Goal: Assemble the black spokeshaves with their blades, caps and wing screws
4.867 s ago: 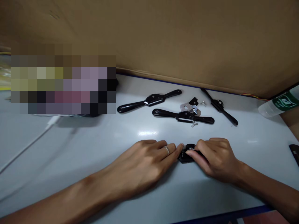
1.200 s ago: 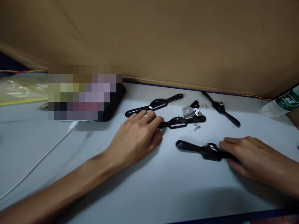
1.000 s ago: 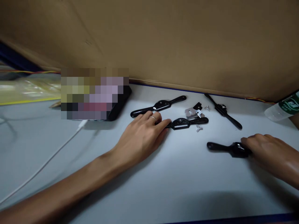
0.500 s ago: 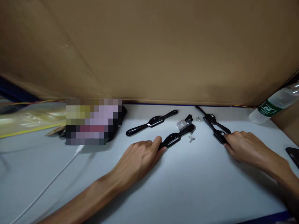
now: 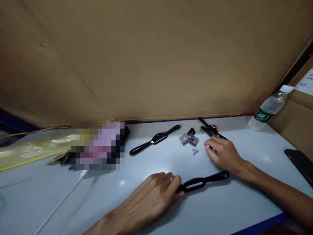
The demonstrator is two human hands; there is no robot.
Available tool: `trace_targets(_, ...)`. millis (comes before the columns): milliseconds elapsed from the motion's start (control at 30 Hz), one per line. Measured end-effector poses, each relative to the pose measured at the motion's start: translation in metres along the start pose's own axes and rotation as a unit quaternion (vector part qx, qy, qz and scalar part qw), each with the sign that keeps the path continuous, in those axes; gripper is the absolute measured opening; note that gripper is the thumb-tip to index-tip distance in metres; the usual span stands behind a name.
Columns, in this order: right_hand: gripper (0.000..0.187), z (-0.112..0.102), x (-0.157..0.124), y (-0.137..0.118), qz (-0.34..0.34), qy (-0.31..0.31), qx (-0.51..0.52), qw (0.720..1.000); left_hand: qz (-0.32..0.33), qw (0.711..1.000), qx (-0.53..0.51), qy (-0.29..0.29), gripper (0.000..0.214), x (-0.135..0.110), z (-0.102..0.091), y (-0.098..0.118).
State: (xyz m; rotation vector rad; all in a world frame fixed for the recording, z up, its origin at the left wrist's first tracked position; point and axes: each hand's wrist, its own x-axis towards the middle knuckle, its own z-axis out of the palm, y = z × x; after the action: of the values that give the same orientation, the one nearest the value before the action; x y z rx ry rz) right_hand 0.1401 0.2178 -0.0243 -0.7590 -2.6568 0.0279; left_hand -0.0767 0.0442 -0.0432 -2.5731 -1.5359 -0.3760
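My left hand (image 5: 162, 189) is closed around one handle of a black spokeshave body (image 5: 195, 185), which is at the front of the table with its blade slot bare. My right hand (image 5: 223, 155) is open, thumb and forefinger apart, just in front of two overlapping black spokeshaves (image 5: 212, 130) that it partly hides. Left of its fingertips are flat grey blades (image 5: 187, 139) with a small black cap piece (image 5: 191, 131) among them. One silver thumbscrew (image 5: 194, 152) is in front of the blades, another thumbscrew (image 5: 201, 131) behind. A further spokeshave body (image 5: 158, 138) lies farther left.
A water bottle (image 5: 269, 109) with a green label stands at the back right. Near the right edge lies a black phone-like object (image 5: 299, 164). A blurred-out item (image 5: 100, 147) with a white cable (image 5: 61, 202) and yellowish plastic wrapping (image 5: 31, 140) occupy the left. A cardboard wall (image 5: 156, 58) closes the back.
My left hand has drawn the spokeshave body towards me, away from the blades. My right hand has let go of the spokeshave at the right and shifted left. The view has turned slightly.
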Motion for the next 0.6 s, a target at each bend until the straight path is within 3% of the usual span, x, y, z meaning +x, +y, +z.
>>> trace_targets(200, 0.036, 0.014, 0.003, -0.009, -0.073, -0.011, 0.040, 0.996, 0.021, 0.999, 0.011, -0.023, 0.014, 0.001, -0.004, 0.007)
trace_targets(333, 0.053, 0.021, 0.003, -0.008, -0.106, -0.075, 0.049, 0.990, 0.017, 0.999, 0.012, -0.033, 0.015, 0.001, -0.007, 0.007)
trace_targets(467, 0.053, 0.023, 0.002, -0.005, -0.140, -0.137, 0.050, 0.979, 0.023, 0.999, 0.012, -0.045, 0.019, 0.002, -0.006, 0.006)
trace_targets(600, 0.049, 0.017, -0.002, -0.002, -0.196, -0.148, 0.102, 0.964, 0.023, 0.998, -0.005, -0.054, 0.018, 0.002, -0.004, 0.005)
